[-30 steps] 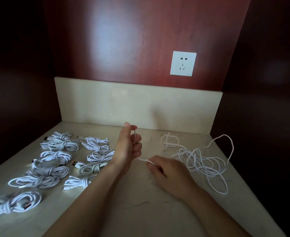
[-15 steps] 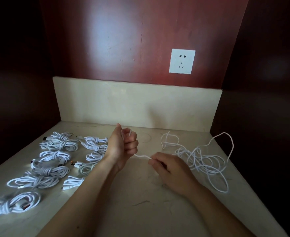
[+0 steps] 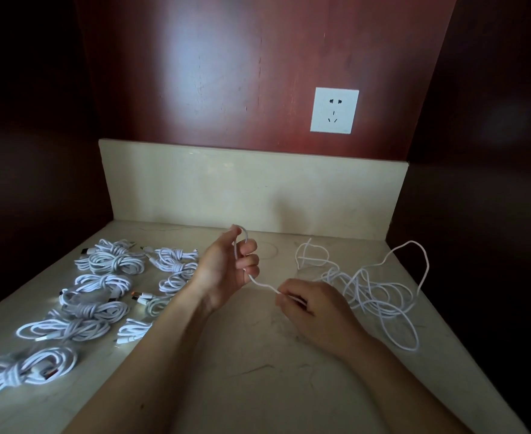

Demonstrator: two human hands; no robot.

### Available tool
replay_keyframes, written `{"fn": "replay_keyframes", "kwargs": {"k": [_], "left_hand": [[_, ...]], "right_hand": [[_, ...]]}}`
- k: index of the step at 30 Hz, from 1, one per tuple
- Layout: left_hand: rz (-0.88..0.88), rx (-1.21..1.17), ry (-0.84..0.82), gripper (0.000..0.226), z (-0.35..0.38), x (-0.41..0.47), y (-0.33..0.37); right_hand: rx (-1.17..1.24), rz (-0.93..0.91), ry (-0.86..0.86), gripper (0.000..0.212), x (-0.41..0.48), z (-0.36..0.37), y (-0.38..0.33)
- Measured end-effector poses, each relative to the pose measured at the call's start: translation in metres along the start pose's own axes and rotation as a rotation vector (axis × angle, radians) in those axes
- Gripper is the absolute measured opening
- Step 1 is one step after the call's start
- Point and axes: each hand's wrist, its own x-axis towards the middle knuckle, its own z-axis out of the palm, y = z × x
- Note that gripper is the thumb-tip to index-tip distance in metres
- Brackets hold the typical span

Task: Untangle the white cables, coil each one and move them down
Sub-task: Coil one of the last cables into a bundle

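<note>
The left hand (image 3: 226,270) curls its fingers round a loop of the thin white cable (image 3: 262,285); the right hand (image 3: 314,311) pinches the strand just beside. Beyond the right fingertips lies the loose white tangle (image 3: 370,289): a hard pull could, I judge, cinch a knot there.

Dim, side walls lost in shadow; soft glare on red panel (image 3: 201,67); wide-angle edge bending.

A pale marble countertop (image 3: 257,386) carries coiled white cables (image 3: 110,264) at left, a tangled cable heap (image 3: 381,306) at right.
</note>
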Motion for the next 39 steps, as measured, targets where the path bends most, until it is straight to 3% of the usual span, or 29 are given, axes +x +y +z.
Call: {"fn": "replay_keyframes", "kwargs": {"k": [6,12,18,21,26,28,30,34,39], "left_hand": [[0.015,-0.032,-0.026,0.032,0.001,0.001,-0.002],[0.001,-0.024,-0.08,0.016,-0.001,0.002,-0.002],[0.038,-0.02,-0.076,0.024,-0.001,0.001,-0.001],[0.126,0.232,0.02,0.03,0.001,0.002,-0.005],[0.302,0.99,0.161,0.023,-0.001,0.005,-0.03],[0.333,1.159,0.1,0.023,-0.006,0.007,-0.037],[0.279,1.175,0.047,0.025,-0.004,0.005,-0.035],[0.139,1.198,-0.208,0.059,0.018,-0.012,-0.029],[0.102,1.021,-0.376,0.04,0.027,-0.022,-0.03]], "right_hand": [[0.011,-0.019,-0.013,0.017,-0.002,-0.001,-0.005],[0.008,-0.012,-0.02,0.013,-0.002,-0.001,-0.003],[-0.018,-0.011,-0.024,0.013,-0.002,-0.002,-0.004],[-0.051,-0.056,-0.028,0.014,-0.002,0.0,-0.005],[0.008,-0.167,0.057,0.017,-0.002,0.004,-0.012],[0.151,-0.149,0.181,0.014,0.001,0.001,-0.014],[0.293,-0.101,0.322,0.017,0.003,-0.004,-0.016],[0.482,0.014,0.379,0.021,0.005,-0.009,-0.015],[0.568,0.081,0.418,0.014,0.009,-0.007,-0.002]]}}
